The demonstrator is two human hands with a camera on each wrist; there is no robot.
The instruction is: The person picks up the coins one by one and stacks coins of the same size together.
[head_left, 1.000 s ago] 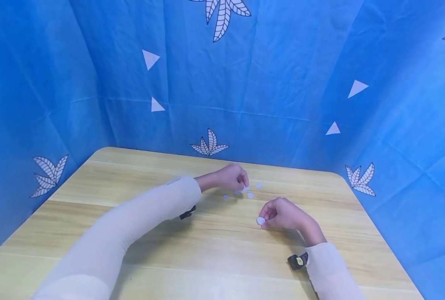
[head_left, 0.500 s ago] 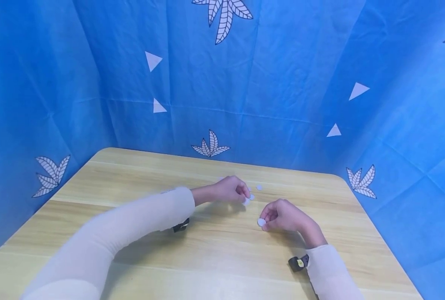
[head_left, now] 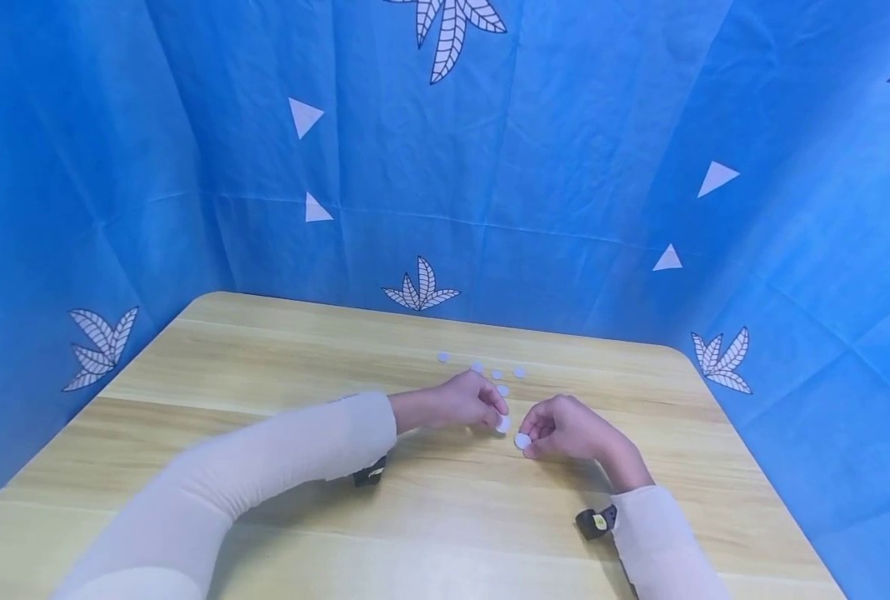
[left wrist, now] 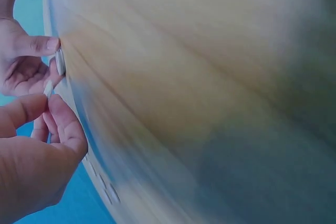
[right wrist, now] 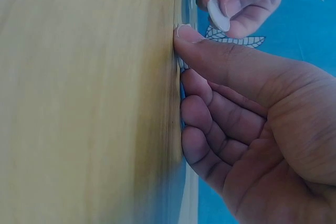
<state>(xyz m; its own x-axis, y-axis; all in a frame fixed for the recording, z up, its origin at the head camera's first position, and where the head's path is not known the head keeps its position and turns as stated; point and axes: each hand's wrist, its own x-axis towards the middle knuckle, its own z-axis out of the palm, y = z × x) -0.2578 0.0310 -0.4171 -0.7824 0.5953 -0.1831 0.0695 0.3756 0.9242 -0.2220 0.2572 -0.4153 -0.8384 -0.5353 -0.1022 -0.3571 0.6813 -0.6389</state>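
Between thumb and fingertips my left hand (head_left: 463,402) pinches a small white disc (head_left: 502,423), seen nearly edge-on in the left wrist view. My right hand (head_left: 568,432) rests low at the tabletop, gripping a short stack of white discs (left wrist: 60,62) between thumb and fingers. From the head view only the stack's round top shows. The left hand's disc is just to the left of that stack and slightly farther back, with a small gap between. In the right wrist view the right thumb (right wrist: 190,34) hides most of the stack.
Loose white discs lie behind the hands, among them a far-left disc (head_left: 443,357) and a right-hand disc (head_left: 518,372). They are on a light wooden table (head_left: 415,517). A blue patterned curtain (head_left: 580,125) rises around its back and sides.
My left hand has come away from the loose discs, moving right and nearer to me with its disc, up beside the right hand. The right hand has stayed in place with its stack.
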